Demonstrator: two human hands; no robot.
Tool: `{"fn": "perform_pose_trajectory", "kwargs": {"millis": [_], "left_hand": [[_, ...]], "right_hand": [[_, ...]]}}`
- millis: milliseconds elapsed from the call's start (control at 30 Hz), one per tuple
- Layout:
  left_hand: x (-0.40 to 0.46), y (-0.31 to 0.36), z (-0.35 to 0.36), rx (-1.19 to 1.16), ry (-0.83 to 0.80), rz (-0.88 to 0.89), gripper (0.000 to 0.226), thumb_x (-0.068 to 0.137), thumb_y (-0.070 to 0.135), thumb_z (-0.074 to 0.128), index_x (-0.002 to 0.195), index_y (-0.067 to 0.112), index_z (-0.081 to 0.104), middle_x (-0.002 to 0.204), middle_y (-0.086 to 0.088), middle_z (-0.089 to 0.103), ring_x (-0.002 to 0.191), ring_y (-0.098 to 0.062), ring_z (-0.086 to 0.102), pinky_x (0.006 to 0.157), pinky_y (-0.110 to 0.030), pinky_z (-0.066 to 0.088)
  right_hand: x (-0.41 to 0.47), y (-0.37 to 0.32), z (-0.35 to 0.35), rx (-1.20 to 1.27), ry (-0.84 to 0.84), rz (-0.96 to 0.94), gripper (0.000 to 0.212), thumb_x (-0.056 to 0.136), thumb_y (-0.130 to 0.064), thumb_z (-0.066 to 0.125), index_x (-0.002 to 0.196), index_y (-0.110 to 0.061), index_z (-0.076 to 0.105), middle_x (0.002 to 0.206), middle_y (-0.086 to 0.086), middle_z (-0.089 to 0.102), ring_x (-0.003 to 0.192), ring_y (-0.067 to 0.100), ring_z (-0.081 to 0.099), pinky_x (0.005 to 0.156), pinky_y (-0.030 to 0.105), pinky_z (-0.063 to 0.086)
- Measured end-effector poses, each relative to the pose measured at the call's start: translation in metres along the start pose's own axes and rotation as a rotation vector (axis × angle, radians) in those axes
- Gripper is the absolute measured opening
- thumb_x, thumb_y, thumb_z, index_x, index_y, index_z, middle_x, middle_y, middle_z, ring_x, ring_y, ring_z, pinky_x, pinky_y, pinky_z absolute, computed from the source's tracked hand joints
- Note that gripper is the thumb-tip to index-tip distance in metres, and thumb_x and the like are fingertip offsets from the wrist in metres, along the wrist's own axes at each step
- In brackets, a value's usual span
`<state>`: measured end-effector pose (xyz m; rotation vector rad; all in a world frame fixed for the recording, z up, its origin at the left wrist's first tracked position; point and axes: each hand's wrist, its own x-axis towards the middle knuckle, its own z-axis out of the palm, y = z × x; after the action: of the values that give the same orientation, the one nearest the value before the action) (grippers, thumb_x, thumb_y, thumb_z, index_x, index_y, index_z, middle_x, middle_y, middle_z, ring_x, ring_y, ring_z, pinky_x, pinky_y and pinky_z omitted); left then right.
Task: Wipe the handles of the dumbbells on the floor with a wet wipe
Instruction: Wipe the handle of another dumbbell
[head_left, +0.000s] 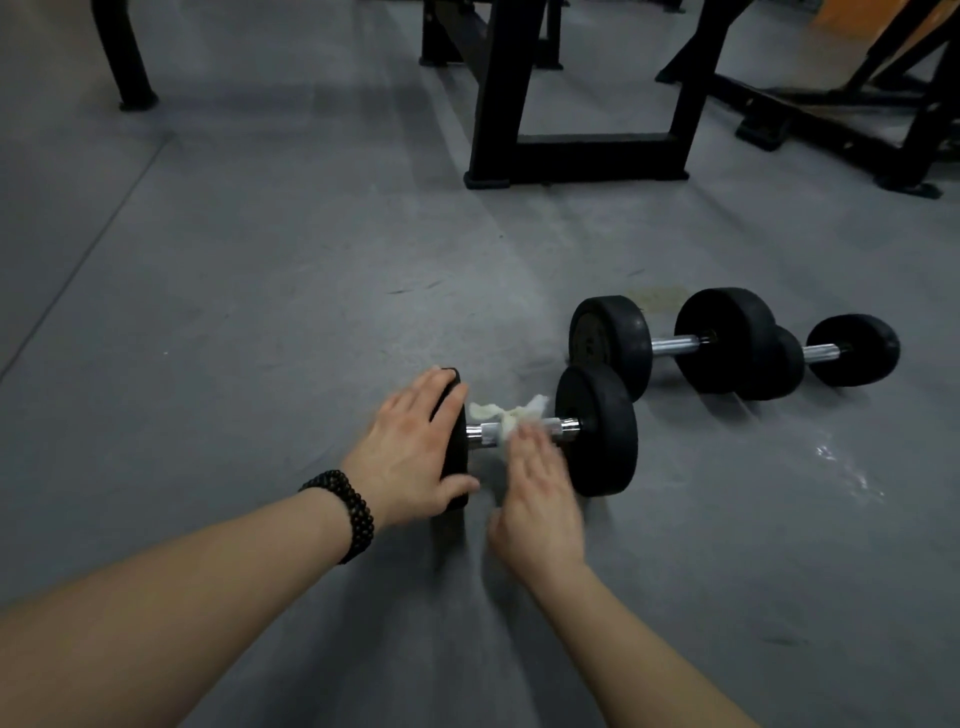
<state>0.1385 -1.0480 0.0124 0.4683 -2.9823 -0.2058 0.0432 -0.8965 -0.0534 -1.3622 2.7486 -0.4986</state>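
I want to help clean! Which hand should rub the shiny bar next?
The right hand. Its fingers already press the wet wipe onto the handle of the nearest dumbbell. The left hand rests on the left weight plate, probably steadying it.

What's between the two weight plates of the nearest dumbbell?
In the head view: its chrome handle, the wet wipe draped over it, and the right hand with its fingers pressing the wipe.
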Motion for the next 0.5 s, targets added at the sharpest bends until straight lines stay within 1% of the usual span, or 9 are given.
{"fn": "perform_pose_trajectory", "kwargs": {"millis": [33,100,133,167,233,300,400,433,500], "left_hand": [[0.000,0.000,0.001,0.013,-0.030,-0.004,0.114,0.069,0.068,0.071,0.154,0.011,0.020,0.162,-0.009,0.013,0.150,-0.026,0.011,0.121,-0.044,0.018],[0.002,-0.001,0.002,0.061,-0.068,-0.006,0.129,0.062,0.072,0.074,0.156,0.013,0.008,0.164,-0.006,0.003,0.151,-0.022,-0.001,0.123,-0.040,0.006],[0.003,-0.001,0.001,0.091,-0.081,-0.008,0.134,0.059,0.072,0.075,0.157,0.013,0.004,0.164,-0.005,0.000,0.151,-0.022,-0.004,0.123,-0.040,0.003],[0.005,-0.001,0.000,0.117,-0.090,-0.011,0.138,0.057,0.073,0.077,0.156,0.013,0.002,0.164,-0.005,-0.002,0.151,-0.022,-0.005,0.123,-0.040,0.001],[0.008,-0.002,-0.002,0.131,-0.093,-0.016,0.143,0.052,0.071,0.081,0.156,0.012,0.002,0.164,-0.006,0.000,0.151,-0.023,-0.004,0.123,-0.040,0.000],[0.011,-0.002,-0.003,0.121,-0.100,-0.029,0.145,0.050,0.069,0.083,0.156,0.012,0.002,0.164,-0.007,0.000,0.151,-0.023,-0.004,0.123,-0.040,0.000],[0.015,-0.002,-0.003,0.092,-0.126,-0.070,0.149,0.048,0.066,0.086,0.155,0.014,-0.002,0.162,-0.008,-0.006,0.151,-0.024,-0.006,0.123,-0.040,0.001],[0.016,-0.001,-0.004,0.082,-0.130,-0.080,0.149,0.046,0.066,0.087,0.155,0.014,-0.001,0.162,-0.009,-0.004,0.151,-0.025,-0.003,0.123,-0.041,0.006],[0.020,-0.001,-0.007,0.093,-0.129,-0.080,0.147,0.045,0.067,0.086,0.154,0.014,0.004,0.160,-0.010,0.006,0.149,-0.027,0.007,0.121,-0.042,0.017]], "right_hand": [[-0.001,-0.010,0.003,0.002,-0.027,-0.066,0.084,0.077,-0.022,0.057,0.153,-0.002,0.026,0.162,0.013,0.018,0.151,0.025,0.009,0.122,0.040,0.013],[-0.001,-0.015,0.005,-0.047,-0.056,-0.154,0.082,0.076,-0.023,0.059,0.150,-0.002,0.033,0.160,0.013,0.026,0.150,0.025,0.016,0.120,0.041,0.017],[-0.001,-0.009,0.001,-0.077,-0.043,-0.132,0.080,0.074,-0.020,0.060,0.149,-0.001,0.036,0.158,0.014,0.031,0.149,0.026,0.021,0.119,0.040,0.017],[0.000,0.001,-0.002,-0.099,-0.022,-0.069,0.080,0.072,-0.016,0.060,0.148,-0.001,0.038,0.156,0.014,0.034,0.147,0.027,0.025,0.118,0.039,0.017],[0.000,0.019,-0.007,-0.140,0.017,0.061,0.083,0.069,-0.011,0.061,0.147,0.000,0.038,0.157,0.015,0.033,0.147,0.028,0.027,0.117,0.039,0.017],[0.001,0.014,-0.009,-0.124,-0.015,0.087,0.087,0.071,-0.014,0.061,0.150,0.002,0.030,0.160,0.016,0.024,0.150,0.027,0.018,0.118,0.038,0.009],[0.007,-0.006,-0.008,-0.088,-0.033,-0.041,0.086,0.084,-0.021,0.054,0.156,-0.003,0.011,0.164,0.011,0.004,0.150,0.019,-0.008,0.115,0.032,-0.011],[0.008,-0.009,-0.010,-0.081,-0.043,-0.057,0.084,0.087,-0.022,0.052,0.156,-0.005,0.008,0.165,0.010,0.000,0.149,0.018,-0.012,0.114,0.031,-0.013],[0.012,-0.008,-0.015,-0.086,-0.012,-0.010,0.078,0.089,-0.020,0.049,0.156,-0.005,0.012,0.165,0.010,0.000,0.151,0.020,-0.010,0.117,0.032,-0.012]]}}
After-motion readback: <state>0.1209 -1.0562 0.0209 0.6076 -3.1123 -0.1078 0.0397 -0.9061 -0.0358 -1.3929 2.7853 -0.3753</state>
